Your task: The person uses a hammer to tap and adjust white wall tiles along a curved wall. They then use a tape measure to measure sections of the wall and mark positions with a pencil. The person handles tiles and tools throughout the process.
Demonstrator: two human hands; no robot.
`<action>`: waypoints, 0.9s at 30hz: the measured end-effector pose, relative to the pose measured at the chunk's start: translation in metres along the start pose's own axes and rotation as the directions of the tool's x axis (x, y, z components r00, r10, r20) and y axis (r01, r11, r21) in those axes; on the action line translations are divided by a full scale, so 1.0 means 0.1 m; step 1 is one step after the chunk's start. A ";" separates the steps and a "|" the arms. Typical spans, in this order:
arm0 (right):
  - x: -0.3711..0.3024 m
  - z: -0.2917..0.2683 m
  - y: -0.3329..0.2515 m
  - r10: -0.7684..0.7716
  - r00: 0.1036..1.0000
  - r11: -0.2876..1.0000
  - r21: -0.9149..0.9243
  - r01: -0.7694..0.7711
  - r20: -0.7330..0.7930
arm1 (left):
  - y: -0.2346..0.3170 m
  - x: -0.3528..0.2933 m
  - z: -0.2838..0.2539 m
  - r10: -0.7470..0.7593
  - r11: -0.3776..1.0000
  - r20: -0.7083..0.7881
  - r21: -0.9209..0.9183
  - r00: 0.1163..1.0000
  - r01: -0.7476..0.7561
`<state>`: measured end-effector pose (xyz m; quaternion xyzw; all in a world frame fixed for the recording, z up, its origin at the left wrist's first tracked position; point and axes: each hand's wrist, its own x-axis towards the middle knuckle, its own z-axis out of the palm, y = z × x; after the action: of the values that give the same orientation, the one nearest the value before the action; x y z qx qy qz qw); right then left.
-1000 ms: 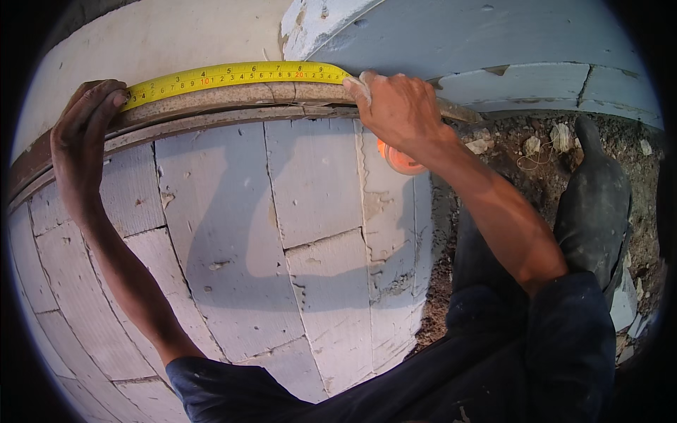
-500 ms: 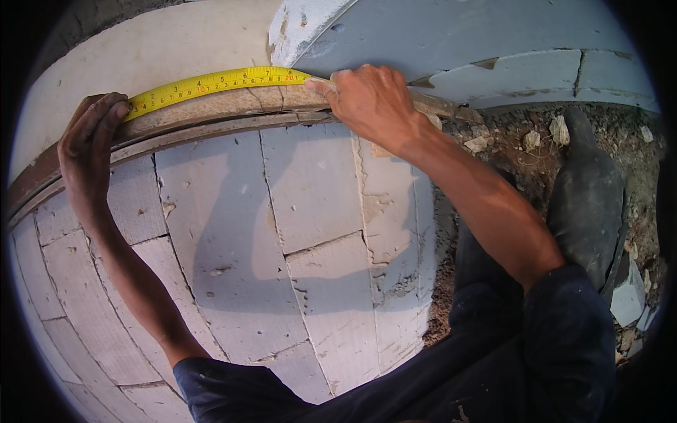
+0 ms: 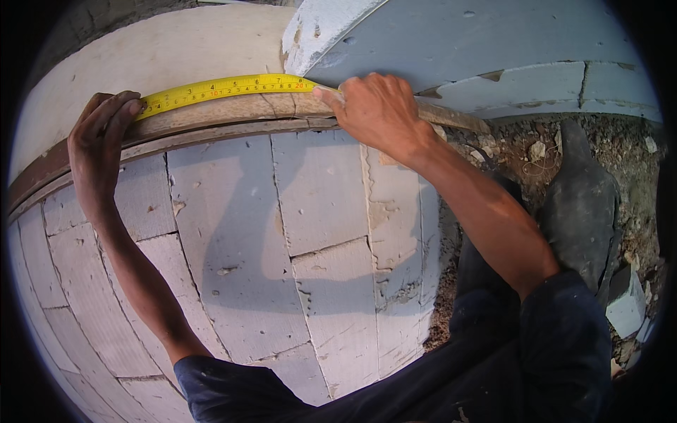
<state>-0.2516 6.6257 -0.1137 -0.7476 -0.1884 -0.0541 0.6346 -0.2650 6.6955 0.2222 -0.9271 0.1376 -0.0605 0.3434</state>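
A yellow tape measure (image 3: 226,88) runs left to right along a wooden board (image 3: 233,113), pinned between left hand (image 3: 99,148) and right hand (image 3: 377,109), both pressing down at upper frame.

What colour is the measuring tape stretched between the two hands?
Yellow tape with dark markings, clearest in the head view.
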 end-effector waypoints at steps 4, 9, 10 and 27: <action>0.02 0.02 0.00 -0.005 1.000 1.000 0.023 0.006 -0.017 | -0.02 0.00 -0.01 -0.005 1.000 -0.014 -0.015 1.000 0.005; 0.04 -0.03 0.00 0.005 0.999 1.000 0.012 -0.005 0.046 | 0.01 0.02 -0.05 -0.022 1.000 0.020 -0.012 1.000 0.022; 0.05 -0.05 -0.01 0.008 0.998 1.000 0.022 -0.009 0.055 | 0.02 0.03 -0.05 0.008 1.000 0.007 -0.009 1.000 -0.008; 0.11 -0.10 -0.09 0.140 0.979 0.987 -0.106 -0.125 0.150 | -0.05 -0.15 -0.15 0.260 0.945 0.027 0.199 0.965 -0.261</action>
<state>-0.2437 6.6197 -0.0998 -0.7899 -0.1848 0.0383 0.5834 -0.2810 6.6941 0.2360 -0.8614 0.2519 -0.0279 0.4402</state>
